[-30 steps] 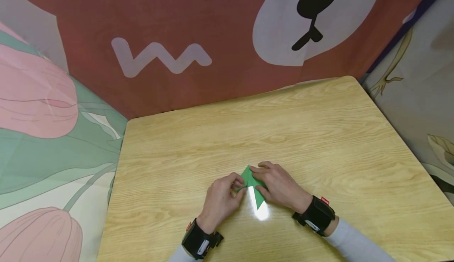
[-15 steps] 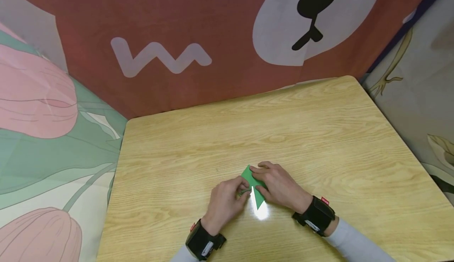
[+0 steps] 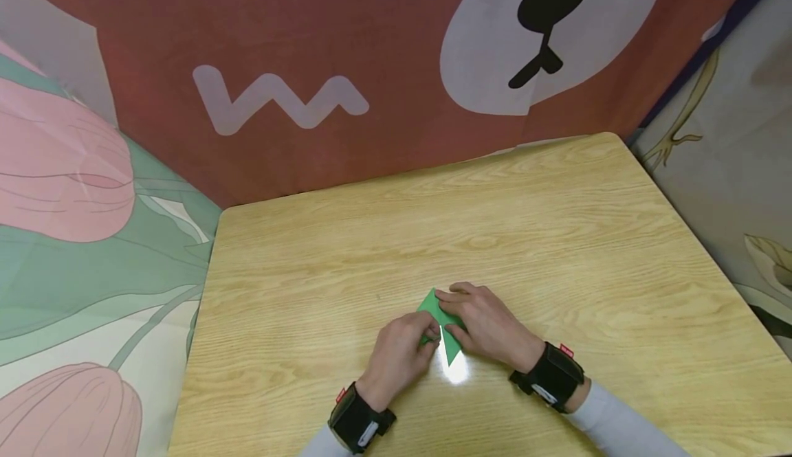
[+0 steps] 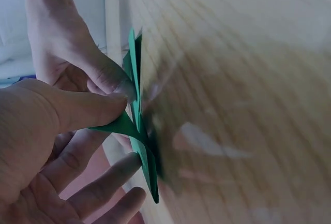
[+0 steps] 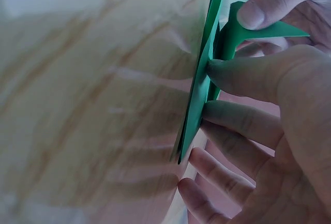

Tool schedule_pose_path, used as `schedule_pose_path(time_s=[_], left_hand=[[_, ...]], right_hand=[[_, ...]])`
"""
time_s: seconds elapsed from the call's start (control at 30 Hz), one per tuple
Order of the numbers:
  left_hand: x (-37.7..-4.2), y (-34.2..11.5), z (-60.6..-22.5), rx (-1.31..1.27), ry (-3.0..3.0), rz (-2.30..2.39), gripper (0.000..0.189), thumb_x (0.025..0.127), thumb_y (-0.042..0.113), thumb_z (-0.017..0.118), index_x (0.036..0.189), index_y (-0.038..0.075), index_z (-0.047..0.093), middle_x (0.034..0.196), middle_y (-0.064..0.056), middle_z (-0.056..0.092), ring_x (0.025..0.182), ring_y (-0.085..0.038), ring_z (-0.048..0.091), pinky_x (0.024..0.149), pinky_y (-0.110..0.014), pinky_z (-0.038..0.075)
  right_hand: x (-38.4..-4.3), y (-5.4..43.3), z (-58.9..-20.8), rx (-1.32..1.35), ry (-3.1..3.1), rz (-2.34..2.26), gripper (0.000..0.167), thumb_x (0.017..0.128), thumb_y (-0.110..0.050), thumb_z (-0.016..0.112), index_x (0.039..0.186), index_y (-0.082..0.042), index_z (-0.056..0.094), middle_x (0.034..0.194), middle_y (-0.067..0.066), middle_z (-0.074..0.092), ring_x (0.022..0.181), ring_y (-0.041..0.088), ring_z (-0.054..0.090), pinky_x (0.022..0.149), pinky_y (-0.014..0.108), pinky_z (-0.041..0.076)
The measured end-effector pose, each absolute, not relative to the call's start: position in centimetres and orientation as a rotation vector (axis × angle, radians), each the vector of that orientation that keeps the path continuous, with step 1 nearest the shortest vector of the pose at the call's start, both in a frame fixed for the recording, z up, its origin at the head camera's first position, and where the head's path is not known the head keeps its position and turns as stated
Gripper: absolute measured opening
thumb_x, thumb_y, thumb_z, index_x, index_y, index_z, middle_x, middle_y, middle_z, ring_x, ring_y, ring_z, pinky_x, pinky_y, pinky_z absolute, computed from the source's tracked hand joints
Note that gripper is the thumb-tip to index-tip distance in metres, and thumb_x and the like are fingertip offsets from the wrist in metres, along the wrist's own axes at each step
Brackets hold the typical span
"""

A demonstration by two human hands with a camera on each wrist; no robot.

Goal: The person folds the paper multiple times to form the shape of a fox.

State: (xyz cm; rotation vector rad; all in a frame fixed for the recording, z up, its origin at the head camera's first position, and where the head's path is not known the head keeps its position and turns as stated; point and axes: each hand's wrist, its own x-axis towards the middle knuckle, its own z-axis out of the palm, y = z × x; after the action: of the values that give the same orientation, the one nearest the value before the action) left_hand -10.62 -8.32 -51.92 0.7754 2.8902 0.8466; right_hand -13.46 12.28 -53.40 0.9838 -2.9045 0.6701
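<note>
A folded green sheet of paper (image 3: pixel 454 348) lies on the wooden table, one point facing away from me and a narrow point facing me. My left hand (image 3: pixel 399 352) pinches a flap on its left side between thumb and fingers. In the right wrist view that flap (image 5: pixel 282 30) stands bent up and away from the rest. My right hand (image 3: pixel 491 325) presses the paper's right part down with its fingertips and thumb, fingers fairly straight. Seen from the left wrist, the layered paper (image 4: pixel 149 169) stays low against the tabletop. Fingers hide part of its left side.
The light wooden table (image 3: pixel 322 258) extends beyond both hands to a brown cloth backdrop (image 3: pixel 297 154) at its far edge. Printed panels flank it left and right. A bright light reflection (image 3: pixel 458 374) shows near the paper's lower point. Each wrist wears a black band.
My left hand has moved slightly right and toward me, bending the pinched flap over toward the middle. The right hand and the paper's right part stay in place.
</note>
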Motion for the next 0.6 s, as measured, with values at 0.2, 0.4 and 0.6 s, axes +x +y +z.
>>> schedule_pose_path(time_s=[0.2, 0.4, 0.6], left_hand=[[-10.49, -8.21, -52.27, 0.794, 2.892, 0.817, 0.018, 0.082, 0.01, 0.077, 0.091, 0.021, 0.068, 0.087, 0.012, 0.071, 0.079, 0.002, 0.064, 0.067, -0.013, 0.052], [-10.4, -8.01, -52.51, 0.849, 2.926, 0.823, 0.017, 0.08, 0.009, 0.077, 0.09, 0.02, 0.069, 0.086, 0.011, 0.07, 0.078, 0.001, 0.063, 0.067, -0.013, 0.052], [-10.25, -7.79, -52.67, 0.883, 2.938, 0.787, 0.015, 0.081, 0.01, 0.077, 0.091, 0.019, 0.07, 0.086, 0.01, 0.069, 0.078, -0.001, 0.063, 0.067, -0.013, 0.051]], right_hand=[[-13.43, 12.3, -53.49, 0.989, -2.867, 0.646, 0.047, 0.086, -0.028, 0.076, 0.129, -0.012, 0.067, 0.14, 0.0, 0.062, 0.128, 0.029, 0.056, 0.096, 0.051, 0.051], [-13.27, 12.24, -53.34, 0.996, -2.883, 0.612, 0.047, 0.087, -0.029, 0.074, 0.13, -0.011, 0.066, 0.141, 0.0, 0.06, 0.128, 0.028, 0.055, 0.097, 0.05, 0.051], [-13.27, 12.2, -53.37, 1.028, -2.861, 0.614, 0.046, 0.088, -0.027, 0.074, 0.129, -0.008, 0.066, 0.142, 0.001, 0.06, 0.111, 0.02, 0.056, 0.091, 0.039, 0.051]])
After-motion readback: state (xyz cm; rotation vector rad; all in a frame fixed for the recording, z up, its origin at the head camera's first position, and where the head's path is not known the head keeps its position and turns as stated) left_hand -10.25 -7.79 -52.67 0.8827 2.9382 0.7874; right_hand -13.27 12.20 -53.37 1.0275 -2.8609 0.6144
